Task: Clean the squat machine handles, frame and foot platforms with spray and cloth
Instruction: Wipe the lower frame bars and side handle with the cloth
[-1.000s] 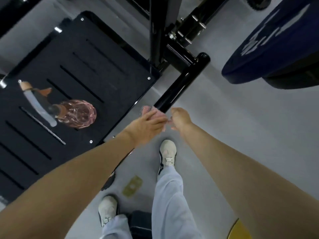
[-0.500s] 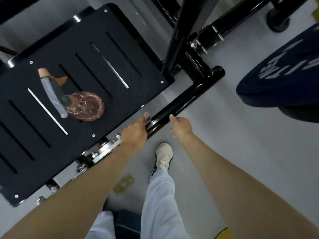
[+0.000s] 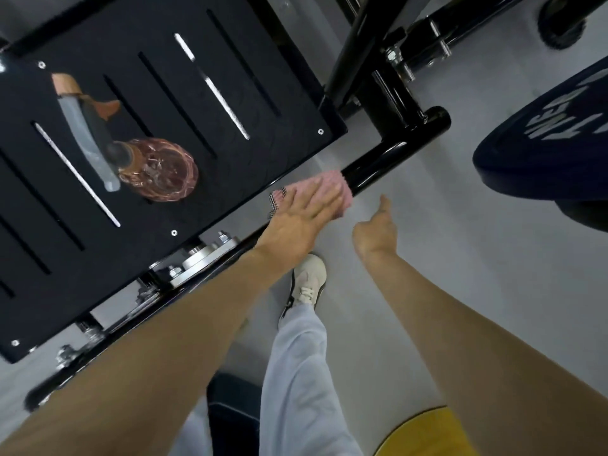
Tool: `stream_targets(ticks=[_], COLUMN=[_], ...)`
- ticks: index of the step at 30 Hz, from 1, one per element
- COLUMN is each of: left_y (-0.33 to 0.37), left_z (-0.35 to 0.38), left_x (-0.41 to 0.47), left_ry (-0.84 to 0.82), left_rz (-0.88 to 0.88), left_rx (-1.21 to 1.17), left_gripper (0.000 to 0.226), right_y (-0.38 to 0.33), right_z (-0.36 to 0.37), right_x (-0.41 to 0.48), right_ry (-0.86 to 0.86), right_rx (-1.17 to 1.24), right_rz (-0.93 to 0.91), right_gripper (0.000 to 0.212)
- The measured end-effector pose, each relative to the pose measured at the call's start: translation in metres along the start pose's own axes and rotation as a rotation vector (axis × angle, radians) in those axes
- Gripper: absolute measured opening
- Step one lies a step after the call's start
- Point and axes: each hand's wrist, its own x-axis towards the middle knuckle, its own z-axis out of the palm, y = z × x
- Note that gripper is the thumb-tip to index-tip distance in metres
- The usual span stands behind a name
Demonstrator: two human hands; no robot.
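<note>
My left hand lies flat with straight fingers on a pink cloth, pressing it onto the black round frame tube beside the foot platform. A pink spray bottle with a grey trigger lies on its side on the black slotted foot platform. My right hand hovers over the grey floor just right of the tube, thumb sticking out, fingers curled underneath and holding nothing that I can see.
A dark blue weight plate hangs at the right. Bolts and a steel bracket sit under the platform's near edge. My white shoe stands on the grey floor below the tube. A yellow disc lies bottom right.
My left hand has slid along the tube toward its far end and flattened, and the pink cloth now shows under it. My right hand has drawn away from the tube. The view shifted.
</note>
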Motion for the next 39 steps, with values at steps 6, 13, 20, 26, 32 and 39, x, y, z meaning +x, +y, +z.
stream_targets(ticks=[6,13,20,26,32,39], left_y=[-0.022,-0.044,-0.054,-0.024,-0.009,0.002], left_z=[-0.005,-0.024,-0.021,-0.006,0.007,-0.008], left_x=[-0.052,-0.149,-0.198,-0.128,-0.137,-0.022], left_ry=[-0.382,-0.490,-0.817,-0.764,-1.153,-0.720], left_rz=[0.617,0.716,0.883,0.818,0.823,0.930], left_rx=[0.686,0.784,1.125,1.079,1.157,1.247], left_gripper=[0.038,0.051,0.049,0.037,0.027,0.032], right_y=[-0.008,0.001,0.023,0.050,0.071,0.087], right_z=[0.005,0.068,0.107,0.099,0.084,0.070], right_x=[-0.020,-0.085,-0.121,-0.108,-0.112,-0.079], right_ry=[-0.036,-0.098,-0.090,-0.097,-0.394,-0.340], right_rx=[-0.706,-0.580,-0.439,-0.402,-0.387,-0.269], right_rz=[-0.445,-0.473,-0.452,-0.311,-0.224,-0.018], right_gripper=[0.093,0.091,0.090,0.091,0.071,0.051])
